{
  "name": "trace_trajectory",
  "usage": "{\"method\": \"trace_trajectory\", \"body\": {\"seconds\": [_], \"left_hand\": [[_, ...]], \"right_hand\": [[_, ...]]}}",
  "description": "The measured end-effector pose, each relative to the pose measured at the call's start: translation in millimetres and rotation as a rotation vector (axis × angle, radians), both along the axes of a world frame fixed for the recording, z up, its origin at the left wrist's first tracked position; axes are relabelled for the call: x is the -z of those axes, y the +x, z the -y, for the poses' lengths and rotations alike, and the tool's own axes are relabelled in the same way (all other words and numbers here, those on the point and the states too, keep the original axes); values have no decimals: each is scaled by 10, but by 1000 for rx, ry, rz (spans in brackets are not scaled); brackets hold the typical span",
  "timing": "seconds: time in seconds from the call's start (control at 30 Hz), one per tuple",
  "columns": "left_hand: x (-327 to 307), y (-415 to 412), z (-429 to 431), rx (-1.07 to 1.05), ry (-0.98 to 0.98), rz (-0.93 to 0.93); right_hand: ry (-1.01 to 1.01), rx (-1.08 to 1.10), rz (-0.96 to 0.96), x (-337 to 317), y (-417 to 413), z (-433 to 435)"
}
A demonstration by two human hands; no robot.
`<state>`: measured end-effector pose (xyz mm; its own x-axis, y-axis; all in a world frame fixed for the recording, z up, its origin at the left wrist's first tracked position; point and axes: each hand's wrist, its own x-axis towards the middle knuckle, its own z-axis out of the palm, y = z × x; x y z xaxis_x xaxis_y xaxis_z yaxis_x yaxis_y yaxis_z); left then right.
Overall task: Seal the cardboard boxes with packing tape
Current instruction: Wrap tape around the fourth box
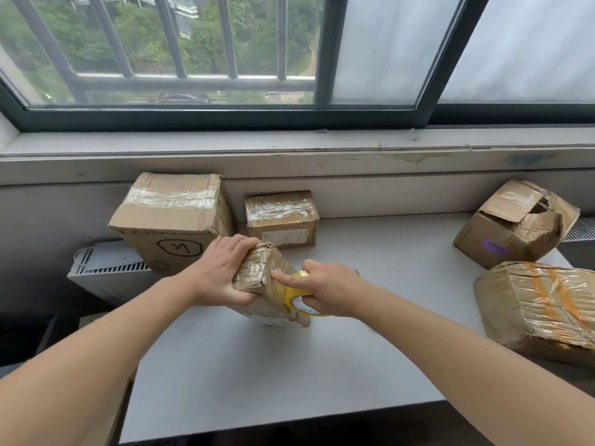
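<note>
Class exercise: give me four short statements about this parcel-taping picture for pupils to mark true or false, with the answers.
1. The left hand grips the small box in the middle of the table. True.
2. The right hand holds scissors. False: it holds a roll of tape.
3. The box at the back right has torn, open flaps. True.
4. The large box at the back left bears no tape. False: a strip of tape crosses its top.
</note>
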<state>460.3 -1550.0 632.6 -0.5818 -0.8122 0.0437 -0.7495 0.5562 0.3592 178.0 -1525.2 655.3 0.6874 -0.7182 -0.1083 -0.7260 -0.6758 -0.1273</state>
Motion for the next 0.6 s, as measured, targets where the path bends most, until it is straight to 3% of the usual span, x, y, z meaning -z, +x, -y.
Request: {"method": "trace_trajectory", "body": {"seconds": [0.17,0.37,0.47,0.6], "left_hand": [[-172,-171,-47,9,11,109],[-211,-267,-77,129,-101,-32],[-183,-186,-28,64,-31,-216],[-105,-339,-88,-67,69,-588]], "right_hand": [[45,-14,-51,-51,81,80],[48,-15,-74,-70,93,35],[103,40,28,-211,9,148],[124,134,331,-526,-307,380]]}}
